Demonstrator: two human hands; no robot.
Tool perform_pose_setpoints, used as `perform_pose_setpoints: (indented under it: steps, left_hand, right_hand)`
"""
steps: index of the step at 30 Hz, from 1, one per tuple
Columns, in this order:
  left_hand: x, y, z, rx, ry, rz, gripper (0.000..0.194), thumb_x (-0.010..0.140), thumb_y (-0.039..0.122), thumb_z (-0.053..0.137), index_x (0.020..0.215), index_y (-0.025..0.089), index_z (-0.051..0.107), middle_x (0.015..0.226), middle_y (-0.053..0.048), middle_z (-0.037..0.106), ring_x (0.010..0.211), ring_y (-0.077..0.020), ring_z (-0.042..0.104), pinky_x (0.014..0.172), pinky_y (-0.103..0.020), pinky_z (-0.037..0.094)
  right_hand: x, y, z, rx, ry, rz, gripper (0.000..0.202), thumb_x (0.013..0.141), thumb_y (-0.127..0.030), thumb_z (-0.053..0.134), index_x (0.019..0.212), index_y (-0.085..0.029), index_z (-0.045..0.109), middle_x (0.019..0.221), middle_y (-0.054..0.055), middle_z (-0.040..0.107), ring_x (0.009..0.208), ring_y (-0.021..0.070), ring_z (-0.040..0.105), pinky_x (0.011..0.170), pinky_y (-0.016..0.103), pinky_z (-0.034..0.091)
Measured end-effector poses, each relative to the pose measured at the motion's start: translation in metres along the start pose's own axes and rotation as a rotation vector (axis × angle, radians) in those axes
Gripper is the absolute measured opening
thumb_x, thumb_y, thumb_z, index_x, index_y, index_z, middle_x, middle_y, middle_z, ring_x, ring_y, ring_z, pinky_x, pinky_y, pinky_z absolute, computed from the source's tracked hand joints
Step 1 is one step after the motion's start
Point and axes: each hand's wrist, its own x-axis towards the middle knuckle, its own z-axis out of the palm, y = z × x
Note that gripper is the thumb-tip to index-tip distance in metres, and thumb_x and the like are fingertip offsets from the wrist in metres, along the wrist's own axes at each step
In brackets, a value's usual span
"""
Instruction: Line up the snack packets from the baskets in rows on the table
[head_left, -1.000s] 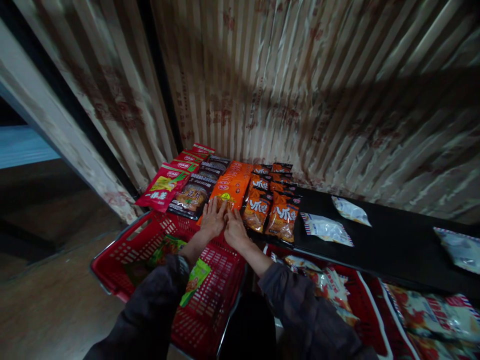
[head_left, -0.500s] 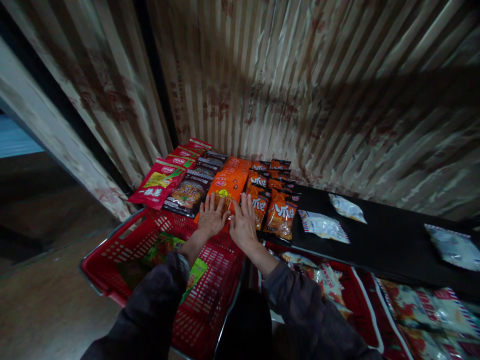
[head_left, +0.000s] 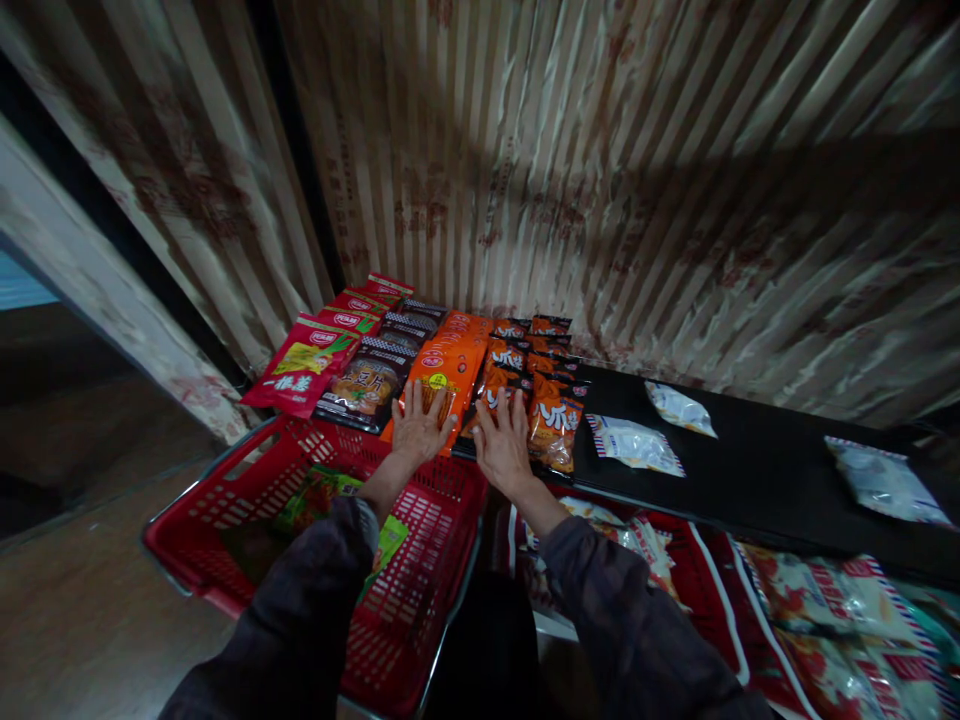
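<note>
My left hand (head_left: 420, 428) lies with fingers spread over the lower end of an orange snack bag (head_left: 455, 358), the front one of an overlapping row. My right hand (head_left: 504, 445), fingers apart, rests on a black-and-orange snack packet (head_left: 495, 382), covering its lower part. Beside it, a similar packet (head_left: 555, 425) heads another row of the same kind. Left of the orange bags are dark bags with a checkered strip (head_left: 365, 385) and red-and-green bags (head_left: 306, 362). Neither hand grasps anything.
A red basket (head_left: 442, 500) with green packets (head_left: 319, 495) stands below my left arm. White packets (head_left: 636, 443) lie on the black shelf (head_left: 739, 465) to the right. Below it, red baskets (head_left: 709, 590) hold white-and-red packets (head_left: 832, 600). A corrugated wall (head_left: 570, 200) rises behind.
My right hand has moved from the orange bag's right edge onto the neighbouring black-and-orange packet. My left hand stays on the orange bag. The view has shifted slightly.
</note>
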Motion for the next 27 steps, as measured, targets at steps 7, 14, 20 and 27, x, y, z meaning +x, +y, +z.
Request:
perform_pose_setpoints:
  steps: [7, 14, 20, 27]
  left_hand:
    - [0.008, -0.003, 0.004, -0.003, 0.036, 0.016, 0.057, 0.096, 0.048, 0.028, 0.146, 0.024, 0.039, 0.159, -0.016, 0.022, 0.147, -0.0355, 0.015, 0.115, -0.058, 0.017]
    - [0.015, 0.000, 0.009, -0.016, 0.092, -0.008, 0.055, 0.097, 0.044, 0.028, 0.145, 0.021, 0.042, 0.158, -0.016, 0.024, 0.147, -0.0343, 0.014, 0.117, -0.054, 0.015]
    - [0.023, 0.005, -0.002, -0.017, 0.035, 0.029, 0.057, 0.097, 0.041, 0.027, 0.147, 0.017, 0.038, 0.158, -0.016, 0.024, 0.148, -0.0288, 0.014, 0.119, -0.049, 0.014]
    - [0.039, 0.005, 0.000, -0.049, -0.024, -0.017, 0.058, 0.097, 0.045, 0.025, 0.149, 0.022, 0.033, 0.160, -0.014, 0.021, 0.148, -0.0318, 0.011, 0.117, -0.053, 0.016]
  right_hand:
    - [0.002, 0.001, 0.005, -0.010, -0.048, 0.029, 0.045, 0.092, -0.023, 0.046, 0.136, -0.014, 0.053, 0.158, 0.017, 0.026, 0.149, 0.0366, 0.001, 0.115, 0.059, 0.020]
    - [0.003, -0.001, 0.006, -0.007, -0.038, 0.038, 0.045, 0.090, -0.023, 0.047, 0.134, -0.013, 0.054, 0.157, 0.016, 0.028, 0.148, 0.0358, 0.004, 0.115, 0.058, 0.021]
    - [0.003, 0.000, 0.006, -0.016, -0.037, 0.035, 0.045, 0.090, -0.023, 0.046, 0.134, -0.012, 0.053, 0.157, 0.016, 0.028, 0.148, 0.0358, 0.005, 0.115, 0.057, 0.021]
    - [0.003, 0.000, 0.007, -0.026, -0.040, 0.042, 0.046, 0.090, -0.023, 0.048, 0.134, -0.014, 0.054, 0.157, 0.015, 0.027, 0.148, 0.0366, 0.006, 0.114, 0.058, 0.021]
